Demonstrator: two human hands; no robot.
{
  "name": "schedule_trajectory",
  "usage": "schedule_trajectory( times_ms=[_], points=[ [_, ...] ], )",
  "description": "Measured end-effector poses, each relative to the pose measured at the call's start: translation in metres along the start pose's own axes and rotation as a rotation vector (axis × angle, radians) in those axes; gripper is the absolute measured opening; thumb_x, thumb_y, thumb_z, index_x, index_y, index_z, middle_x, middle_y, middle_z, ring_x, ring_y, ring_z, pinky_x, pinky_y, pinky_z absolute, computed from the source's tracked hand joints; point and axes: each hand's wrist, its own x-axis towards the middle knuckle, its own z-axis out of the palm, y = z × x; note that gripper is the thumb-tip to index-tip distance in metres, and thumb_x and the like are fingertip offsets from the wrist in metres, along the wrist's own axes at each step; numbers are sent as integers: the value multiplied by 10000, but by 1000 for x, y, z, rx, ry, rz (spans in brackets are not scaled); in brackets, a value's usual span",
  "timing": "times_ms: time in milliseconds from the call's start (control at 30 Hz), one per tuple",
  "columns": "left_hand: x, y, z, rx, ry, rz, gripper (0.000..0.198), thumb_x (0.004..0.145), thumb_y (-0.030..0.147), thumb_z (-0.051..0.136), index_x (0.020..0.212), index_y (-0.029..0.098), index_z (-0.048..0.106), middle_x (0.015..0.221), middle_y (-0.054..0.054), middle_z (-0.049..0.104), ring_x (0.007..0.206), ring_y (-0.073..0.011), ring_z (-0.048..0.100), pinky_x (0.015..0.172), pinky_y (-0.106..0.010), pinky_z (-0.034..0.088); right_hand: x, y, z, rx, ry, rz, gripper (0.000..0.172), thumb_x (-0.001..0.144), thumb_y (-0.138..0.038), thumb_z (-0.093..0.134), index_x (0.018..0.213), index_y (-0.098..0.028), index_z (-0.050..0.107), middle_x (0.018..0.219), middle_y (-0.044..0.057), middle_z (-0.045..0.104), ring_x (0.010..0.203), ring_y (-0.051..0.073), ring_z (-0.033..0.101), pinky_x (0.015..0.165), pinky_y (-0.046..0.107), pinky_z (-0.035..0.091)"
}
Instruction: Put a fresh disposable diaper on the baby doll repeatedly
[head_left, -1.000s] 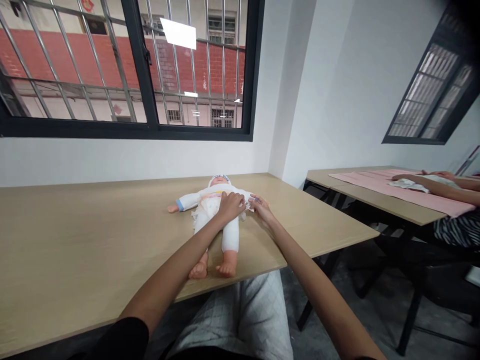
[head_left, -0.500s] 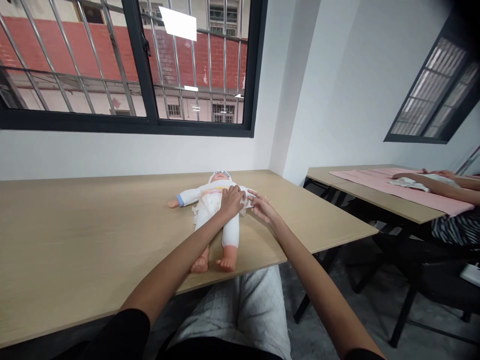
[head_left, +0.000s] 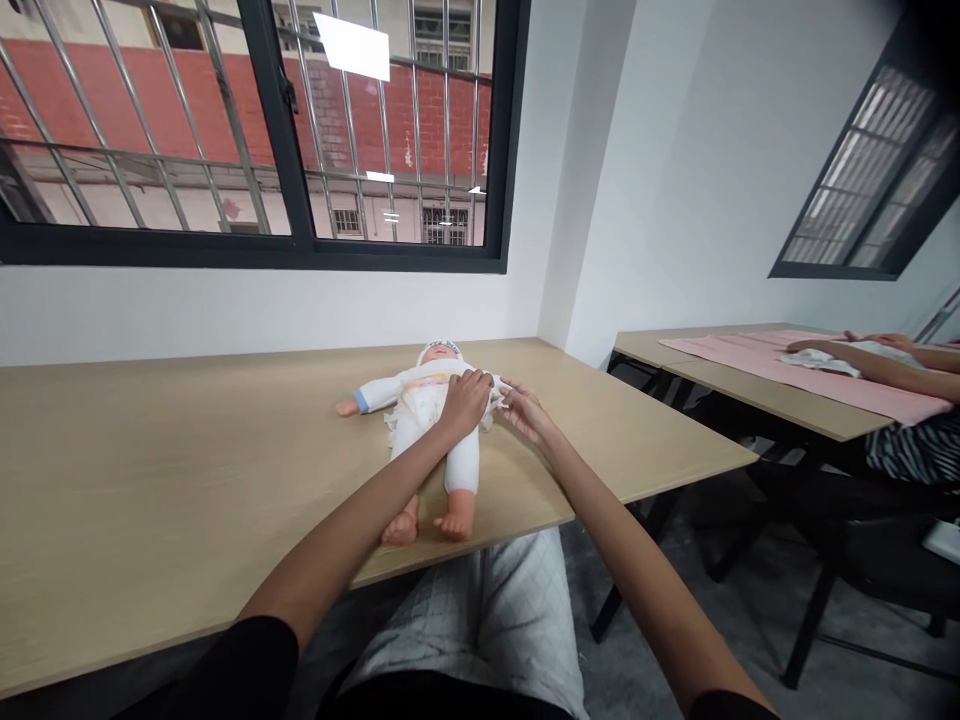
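A baby doll point(head_left: 463, 468) lies on its back on the wooden table, head toward the wall and bare feet at the near edge. It wears a white outfit with a blue cuff, a cap with lettering, and a white ruffled piece point(head_left: 421, 405) round its middle. My left hand point(head_left: 466, 398) lies across the doll's side, fingers curled closed at the fabric; its fingertips are partly hidden. Beside it, my right hand point(head_left: 523, 410) has thumb and fingers pinched on the white cloth near the doll's arm.
The light wooden table point(head_left: 187, 480) runs up to the wall under a barred window point(head_left: 390, 150). On the right, another table point(head_left: 787, 400) bears a pink cloth point(head_left: 750, 352), where another person's arms point(head_left: 900, 372) rest by white fabric. A dark chair point(head_left: 877, 560) stands below.
My hands have shifted only slightly at the doll's side, the left a little to the right. The doll has stayed in place.
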Motion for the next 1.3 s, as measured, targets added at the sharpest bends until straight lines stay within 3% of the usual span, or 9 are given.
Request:
schedule_trajectory(
  times_ms=[167,400,567,700,767,833,1033,1167,1300],
  points=[
    [-9,4,-1,83,-18,12,353,940,295,274,970,156,598,1075,-136,596,1123,-278,446,936,-437,285,2,1,0,95,-8,21,353,655,-146,689,988,-195,581,794,-18,625,653,82,579,597,182,527],
    [-15,9,11,78,-163,60,473,931,443,301,1041,150,656,1113,-129,640,1210,-299,433,1083,-480,165,8,3,-6,79,134,-1,341,646,-149,694,945,-208,540,651,-33,606,580,99,572,543,207,538],
    [-10,13,12,173,-233,106,553,940,460,283,978,77,679,1043,-173,663,1213,-294,450,1078,-423,222,12,-8,-10,55,213,-8,459,594,-121,696,1002,-219,510,613,-68,573,567,86,574,574,197,545],
    [-9,14,14,178,-118,119,540,929,475,336,1182,55,560,1263,-201,542,1159,-282,506,1000,-383,337,16,-13,-5,-38,230,-65,491,562,-129,683,1003,-220,485,603,-95,539,565,76,565,615,208,542],
    [-9,16,14,191,-60,99,570,916,463,385,1300,45,430,1361,-230,430,1118,-281,534,943,-371,386,21,-15,1,-103,218,-91,481,559,-136,669,996,-215,483,614,-94,533,561,72,551,600,204,525],
    [-10,20,14,210,-46,83,562,908,439,419,1321,59,381,1327,-229,449,1033,-271,574,878,-365,424,27,-18,8,-199,176,-104,464,563,-150,652,993,-206,489,653,-82,533,561,71,542,557,192,494],
    [-12,29,9,242,-5,78,362,937,351,340,1162,100,471,1120,-172,532,891,-245,593,725,-338,470,48,-36,38,-654,13,-90,443,579,-146,601,1009,-201,512,903,-21,507,563,63,542,529,221,475],
    [-12,32,5,204,-79,86,335,938,332,352,1102,90,516,992,-157,580,919,-277,593,714,-356,484,56,-43,59,-845,-56,-23,461,578,-81,578,1015,-188,478,898,-12,500,535,62,532,515,219,465],
    [-6,32,8,161,-195,99,336,939,247,332,1028,52,590,908,-187,625,903,-307,609,713,-412,486,56,-39,76,-1065,-110,-68,478,570,-64,600,1012,-197,478,889,-11,510,575,85,537,521,216,449]
  ],
)
